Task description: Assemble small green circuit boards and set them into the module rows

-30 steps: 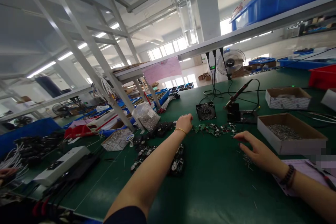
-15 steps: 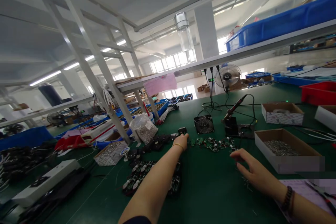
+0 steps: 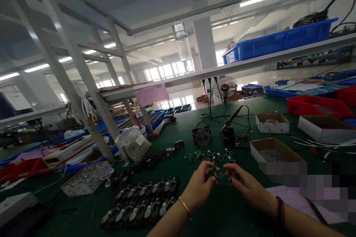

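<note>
Taking the square black cooling fan (image 3: 202, 136) as my landmark, I have both bare hands on its near side, slightly to its right, facing each other a little apart over the green bench top (image 3: 225, 213). My left hand (image 3: 199, 185), with a gold bracelet at the wrist, is half curled, thumb and forefinger bent towards the gap; my right hand (image 3: 246, 183), with a dark bracelet, curves in loosely from the other side. A small silver-and-green component (image 3: 217, 172) shows between the fingertips, nearer to me than the fan; I cannot tell from this feed whether either hand grips it or it lies on the bench. Just in front of the fan, beyond my fingers, I see a straggling row of small green circuit boards (image 3: 198, 154). Right of the fan a soldering iron (image 3: 232, 116) leans in its black stand (image 3: 228, 139), and farther right is an open cardboard box (image 3: 257, 152) of small metal pieces. Left of the fan sit a small black part (image 3: 179, 143) and, farther off, a clear plastic bag (image 3: 135, 144) full of metal bits. Nearer to me than the fan and to its left, two rows of dark modules with round silver discs (image 3: 143, 191) lie side by side.
</note>
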Demonstrator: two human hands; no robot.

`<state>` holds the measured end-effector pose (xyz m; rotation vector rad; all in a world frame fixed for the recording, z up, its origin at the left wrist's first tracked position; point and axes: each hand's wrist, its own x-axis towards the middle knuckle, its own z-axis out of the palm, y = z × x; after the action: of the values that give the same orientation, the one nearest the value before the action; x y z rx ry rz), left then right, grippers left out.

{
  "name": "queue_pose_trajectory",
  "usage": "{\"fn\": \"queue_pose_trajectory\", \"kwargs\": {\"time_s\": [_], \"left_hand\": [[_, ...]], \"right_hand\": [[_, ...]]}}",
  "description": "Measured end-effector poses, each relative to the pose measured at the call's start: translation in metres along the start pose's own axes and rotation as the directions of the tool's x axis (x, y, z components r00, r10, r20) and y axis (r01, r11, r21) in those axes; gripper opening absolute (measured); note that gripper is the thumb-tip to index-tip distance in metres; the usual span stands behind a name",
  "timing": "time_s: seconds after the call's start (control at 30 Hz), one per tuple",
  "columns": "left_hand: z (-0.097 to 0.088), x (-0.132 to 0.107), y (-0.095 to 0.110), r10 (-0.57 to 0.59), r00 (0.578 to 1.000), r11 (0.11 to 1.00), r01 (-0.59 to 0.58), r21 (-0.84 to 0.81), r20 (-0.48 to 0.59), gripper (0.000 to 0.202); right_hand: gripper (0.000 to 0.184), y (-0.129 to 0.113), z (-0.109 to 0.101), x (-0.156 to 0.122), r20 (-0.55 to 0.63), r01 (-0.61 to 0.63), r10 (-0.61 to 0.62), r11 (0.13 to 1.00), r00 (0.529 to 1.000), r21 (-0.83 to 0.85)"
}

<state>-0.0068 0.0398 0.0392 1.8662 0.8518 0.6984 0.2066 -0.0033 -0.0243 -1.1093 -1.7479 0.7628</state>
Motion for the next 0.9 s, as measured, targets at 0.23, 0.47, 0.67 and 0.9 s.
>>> {"fn": "queue_pose_trajectory", "kwargs": {"time_s": [0.23, 0.47, 0.67, 0.9], "left_hand": [[0.041, -0.008, -0.022, -0.048, 0.995, 0.939, 0.074, -0.336, 0.088, 0.036], [0.044, -0.007, -0.048, -0.072, 0.994, 0.846, 0.102, -0.523, 0.078, 0.055], [0.046, -0.01, -0.048, -0.066, 0.998, 0.834, 0.053, -0.549, -0.005, 0.041], [0.053, -0.014, -0.044, -0.11, 0.992, 0.786, 0.05, -0.617, -0.06, 0.06]], "right_hand": [[0.031, -0.005, -0.002, -0.001, 0.086, 0.071, -0.067, 0.997, 0.994, -0.044], [0.033, -0.005, -0.001, -0.003, 0.089, -0.026, 0.028, 0.999, 0.996, -0.02], [0.032, 0.0, 0.002, -0.004, 0.019, -0.095, 0.096, 0.994, 0.995, -0.047], [0.021, -0.014, 0.009, -0.009, -0.046, 0.009, -0.012, 0.997, 0.999, -0.073]]}}
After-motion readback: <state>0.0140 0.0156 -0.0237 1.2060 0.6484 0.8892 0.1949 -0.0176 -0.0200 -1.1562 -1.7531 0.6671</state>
